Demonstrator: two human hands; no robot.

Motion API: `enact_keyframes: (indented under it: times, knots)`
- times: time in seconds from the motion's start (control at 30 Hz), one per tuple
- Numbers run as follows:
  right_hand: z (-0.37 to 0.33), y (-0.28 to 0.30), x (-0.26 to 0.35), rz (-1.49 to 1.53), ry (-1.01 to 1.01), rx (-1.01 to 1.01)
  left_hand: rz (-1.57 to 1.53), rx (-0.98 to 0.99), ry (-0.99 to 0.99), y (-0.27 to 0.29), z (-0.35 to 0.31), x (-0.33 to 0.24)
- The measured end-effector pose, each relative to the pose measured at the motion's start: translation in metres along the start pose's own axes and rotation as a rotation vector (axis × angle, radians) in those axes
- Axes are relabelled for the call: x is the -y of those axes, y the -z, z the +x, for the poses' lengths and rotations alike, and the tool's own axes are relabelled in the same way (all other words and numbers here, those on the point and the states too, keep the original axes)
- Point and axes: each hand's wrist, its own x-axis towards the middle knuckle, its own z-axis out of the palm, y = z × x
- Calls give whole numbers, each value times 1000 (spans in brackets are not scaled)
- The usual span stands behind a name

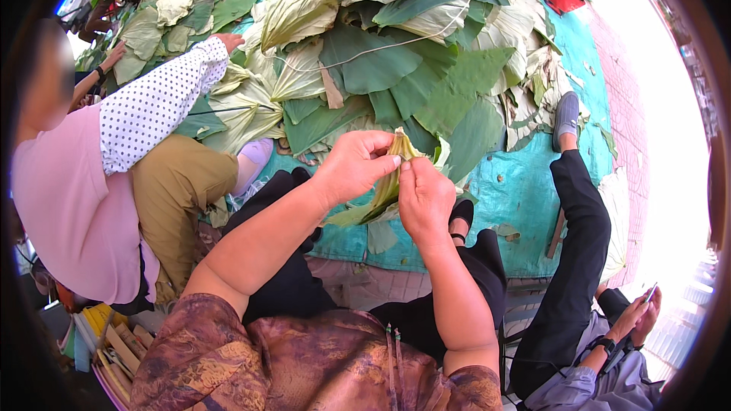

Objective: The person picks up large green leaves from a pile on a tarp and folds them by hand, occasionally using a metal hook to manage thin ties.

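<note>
A gathered green-yellow lotus leaf [386,192] is held up in front of me, its folds drawn together toward a pale tip. My left hand [352,163] pinches it close to that tip, thumb against the leaf. Just to the right and slightly lower, my right hand [425,196] is closed on the same leaf, thumb and forefinger pressed together. Part of the leaf hangs below my fingers and is hidden behind my right hand. Beyond my hands rises a big heap of lotus leaves [381,67], some flat and dark green, others pale and folded.
A thin cord [364,51] lies across the heap. Under it spreads a turquoise sheet [525,217]. At left sits a person in a pink top [65,202], arm stretched to the leaves. Another at lower right holds a phone [649,294]. Wooden strips [126,342] fill a container at lower left.
</note>
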Motion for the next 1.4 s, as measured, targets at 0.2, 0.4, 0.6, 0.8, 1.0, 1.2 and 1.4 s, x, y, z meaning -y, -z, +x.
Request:
enact_keyframes:
  times: [0.2, 0.4, 0.6, 0.8, 1.0, 1.2, 1.4]
  knots:
    - [-1, 0, -4, -2, -2, -10, 63, 75, 13, -4, -3, 3]
    - [6, 14, -4, 173, -27, 35, -553, 113, 128, 0, 0, -6]
    - [6, 23, -3, 227, -38, 93, -339, 112, 72, -2, 4, 2]
    - [7, 31, 0, 628, -108, 91, -103, 126, -12, 18, -1, -10]
    - [10, 45, -1, 811, -122, 437, 215, 315, -71, 13, -3, -12]
    - [8, 31, 3, 825, -152, 402, 97, 216, 72, 18, -9, -15]
    - [5, 33, -4, 760, -76, 430, 32, 191, 111, 16, -9, -13]
